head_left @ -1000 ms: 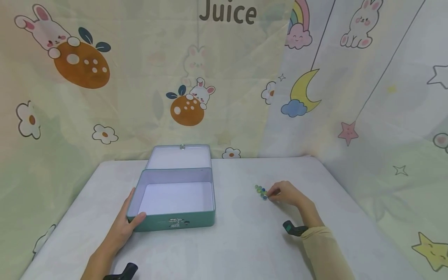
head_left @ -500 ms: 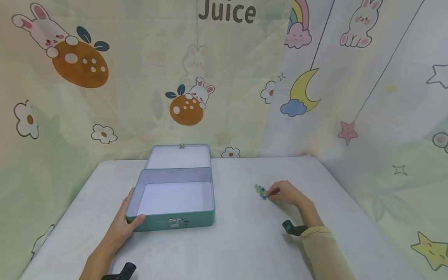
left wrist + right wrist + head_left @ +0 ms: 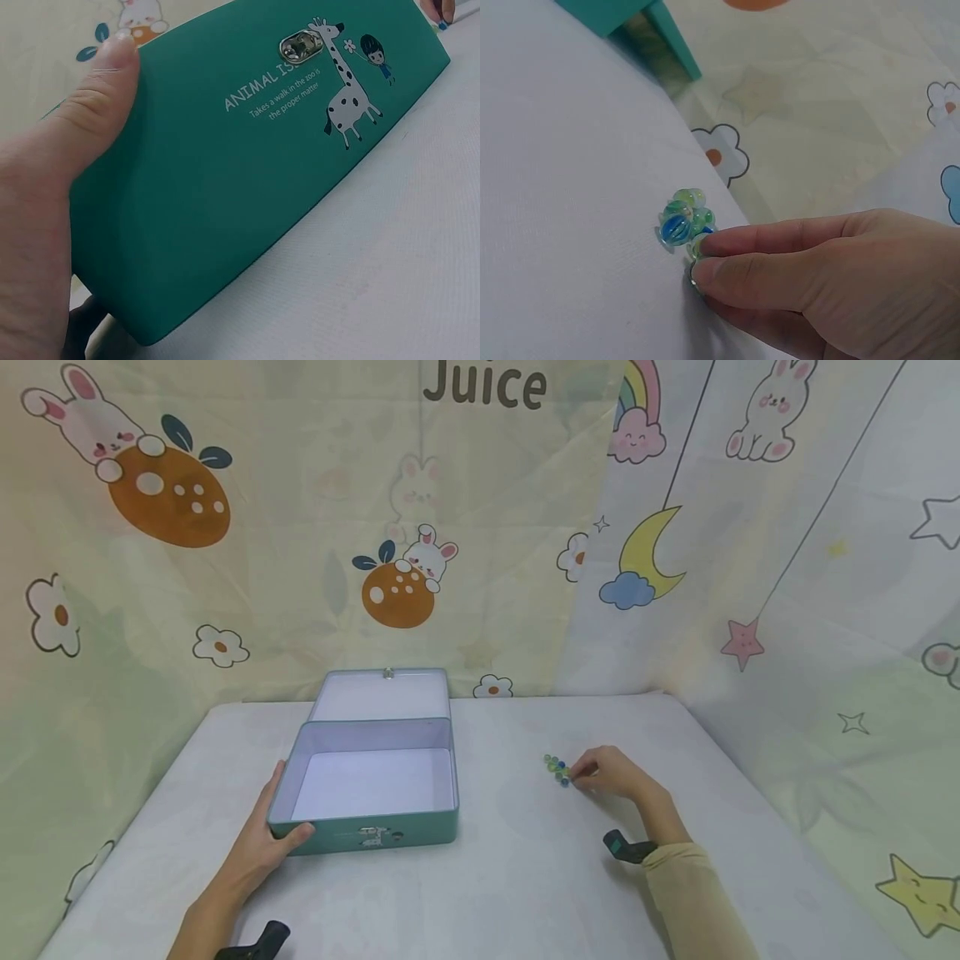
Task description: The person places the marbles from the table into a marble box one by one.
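Although the room itself is hidden, one can see that the worktop (image 3: 517,893) has a smooth white surface and that behind it hangs a pale printed backdrop (image 3: 292,602), with the word "Juice" (image 3: 486,385) at the top. The green box (image 3: 330,840) stands left of the worktop's middle, and its lid (image 3: 381,695) is folded back toward the far edge. The marbles (image 3: 557,767) lie in a small group between the box and the right edge, closer to the far right corner than the box is.

Compared with the picture of one second ago, the whole head view has slipped slightly to the left, but the hands, the box and the marbles keep the same places to each other. The left hand (image 3: 258,839) still grips the near left corner of the box, its thumb against the front wall. The right hand (image 3: 618,774) still pinches at the group's right side, where a marble shows partly beside the thumb.

I count one box, one lid, two hands, two black wrist devices (image 3: 628,848), and on the backdrop two oranges (image 3: 172,497) and one moon (image 3: 639,552). Of the marbles at least six can be told apart, two of them blue; the exact number is covered by the fingers.
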The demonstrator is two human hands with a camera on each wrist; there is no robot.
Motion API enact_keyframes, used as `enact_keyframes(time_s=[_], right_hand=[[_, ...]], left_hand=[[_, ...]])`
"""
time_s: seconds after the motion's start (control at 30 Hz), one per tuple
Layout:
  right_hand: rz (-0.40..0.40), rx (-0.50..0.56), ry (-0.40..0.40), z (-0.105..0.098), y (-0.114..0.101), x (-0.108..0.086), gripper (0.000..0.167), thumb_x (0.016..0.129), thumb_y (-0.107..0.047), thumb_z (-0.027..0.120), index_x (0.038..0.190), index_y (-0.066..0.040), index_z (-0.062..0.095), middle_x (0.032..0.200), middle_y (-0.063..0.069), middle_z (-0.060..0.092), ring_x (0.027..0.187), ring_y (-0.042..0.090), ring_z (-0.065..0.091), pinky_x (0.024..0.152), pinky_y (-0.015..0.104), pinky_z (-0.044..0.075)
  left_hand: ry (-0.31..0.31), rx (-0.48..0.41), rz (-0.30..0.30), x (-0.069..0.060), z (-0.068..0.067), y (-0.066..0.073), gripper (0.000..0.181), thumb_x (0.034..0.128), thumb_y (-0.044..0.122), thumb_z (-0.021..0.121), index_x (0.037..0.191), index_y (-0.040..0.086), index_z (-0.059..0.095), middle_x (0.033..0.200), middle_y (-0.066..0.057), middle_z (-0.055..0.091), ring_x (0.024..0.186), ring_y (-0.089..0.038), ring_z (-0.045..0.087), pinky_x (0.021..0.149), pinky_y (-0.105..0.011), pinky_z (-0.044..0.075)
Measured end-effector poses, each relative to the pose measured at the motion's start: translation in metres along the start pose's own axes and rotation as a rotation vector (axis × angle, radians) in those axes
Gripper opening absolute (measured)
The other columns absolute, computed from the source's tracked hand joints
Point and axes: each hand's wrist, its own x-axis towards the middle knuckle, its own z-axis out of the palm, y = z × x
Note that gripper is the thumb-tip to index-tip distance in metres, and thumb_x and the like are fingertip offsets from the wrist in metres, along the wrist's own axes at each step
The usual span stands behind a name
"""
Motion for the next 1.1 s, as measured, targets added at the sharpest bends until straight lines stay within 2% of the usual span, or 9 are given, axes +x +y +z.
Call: enact_keyframes(time_s=[0.13, 0.37, 0.53, 0.67, 0.87, 0.97, 1.1], right_hand=[[-0.003, 0.000, 0.002, -0.001, 0.001, 0.001, 0.014, 0.081, -0.010, 0.072, 0.092, -0.019, 0.074, 0.099, -0.001, 0.070, 0.098, 0.019, 0.062, 0.087, 0.040, 0.052], [-0.091, 0.011, 0.018, -0.003, 0.008, 0.002, 0.013, 0.083, -0.011, 0.071, 0.095, -0.015, 0.073, 0.097, -0.001, 0.070, 0.094, 0.018, 0.063, 0.083, 0.037, 0.054], [-0.143, 0.017, 0.050, -0.006, 0.006, 0.003, 0.013, 0.084, -0.009, 0.070, 0.096, -0.013, 0.073, 0.097, -0.001, 0.070, 0.092, 0.017, 0.064, 0.082, 0.035, 0.054], [-0.170, 0.038, 0.085, -0.008, -0.003, 0.007, 0.014, 0.085, -0.008, 0.068, 0.097, -0.012, 0.073, 0.096, -0.001, 0.070, 0.092, 0.016, 0.064, 0.084, 0.038, 0.055], [-0.274, 0.054, 0.184, -0.008, -0.024, 0.015, 0.015, 0.086, -0.005, 0.067, 0.100, -0.009, 0.072, 0.096, 0.000, 0.069, 0.092, 0.017, 0.065, 0.083, 0.035, 0.057], [-0.314, 0.084, 0.202, -0.009, -0.039, 0.019, 0.015, 0.086, -0.007, 0.068, 0.101, -0.010, 0.072, 0.096, 0.000, 0.068, 0.092, 0.017, 0.065, 0.082, 0.031, 0.057], [-0.359, 0.142, 0.195, -0.006, -0.061, 0.025, 0.014, 0.087, -0.012, 0.068, 0.099, -0.016, 0.072, 0.097, -0.002, 0.068, 0.092, 0.014, 0.065, 0.082, 0.027, 0.057]], left_hand=[[-0.006, 0.001, -0.026, 0.000, -0.001, 0.000, 0.112, 0.0769, 0.036, 0.073, 0.153, 0.030, -0.009, 0.158, -0.023, 0.004, 0.140, -0.054, 0.009, 0.103, -0.077, 0.011], [-0.001, 0.012, -0.052, -0.002, 0.002, -0.003, 0.116, 0.0748, 0.033, 0.076, 0.153, 0.029, -0.010, 0.158, -0.023, 0.004, 0.140, -0.054, 0.008, 0.102, -0.077, 0.011], [0.010, 0.018, -0.035, 0.001, 0.003, -0.004, 0.116, 0.0741, 0.034, 0.076, 0.153, 0.025, -0.009, 0.158, -0.022, 0.005, 0.141, -0.053, 0.009, 0.103, -0.076, 0.012], [0.021, 0.018, -0.018, 0.002, 0.002, -0.006, 0.116, 0.0743, 0.034, 0.076, 0.154, 0.023, -0.007, 0.158, -0.022, 0.007, 0.140, -0.053, 0.011, 0.103, -0.077, 0.012], [0.024, 0.024, -0.012, 0.002, 0.004, -0.004, 0.114, 0.0746, 0.034, 0.076, 0.152, 0.033, -0.008, 0.157, -0.022, 0.009, 0.139, -0.053, 0.013, 0.102, -0.077, 0.013], [0.023, 0.026, -0.018, 0.002, 0.003, -0.004, 0.114, 0.0746, 0.033, 0.075, 0.152, 0.034, -0.008, 0.158, -0.022, 0.008, 0.140, -0.053, 0.013, 0.103, -0.077, 0.013], [0.020, 0.024, -0.023, 0.001, 0.002, -0.003, 0.113, 0.0747, 0.033, 0.075, 0.152, 0.033, -0.008, 0.158, -0.022, 0.008, 0.140, -0.053, 0.012, 0.103, -0.076, 0.013]])
